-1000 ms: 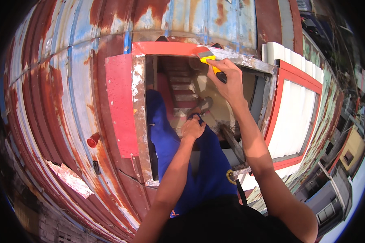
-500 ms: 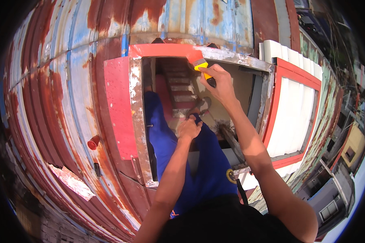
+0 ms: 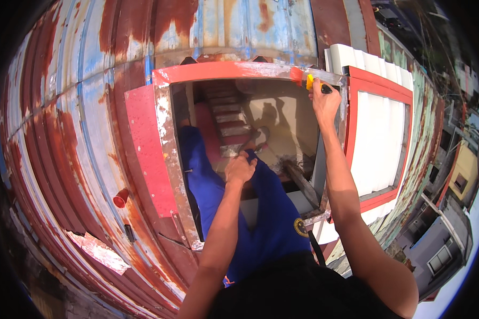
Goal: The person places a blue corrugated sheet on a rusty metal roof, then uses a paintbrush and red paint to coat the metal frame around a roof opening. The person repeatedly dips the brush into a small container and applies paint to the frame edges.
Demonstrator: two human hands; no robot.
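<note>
Right hand [image 3: 326, 102] holds paintbrush [image 3: 310, 82] at frame edge [image 3: 274, 70] — open hatchway [image 3: 290, 119] alongside.

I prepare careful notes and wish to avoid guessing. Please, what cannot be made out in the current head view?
In the head view:
1. Grip of the paintbrush: partly covered by the right hand.
2. Palm of the left hand: hidden by its back; whether it holds anything is unclear.
3. Round badge on the blue trousers: details too small.
</note>
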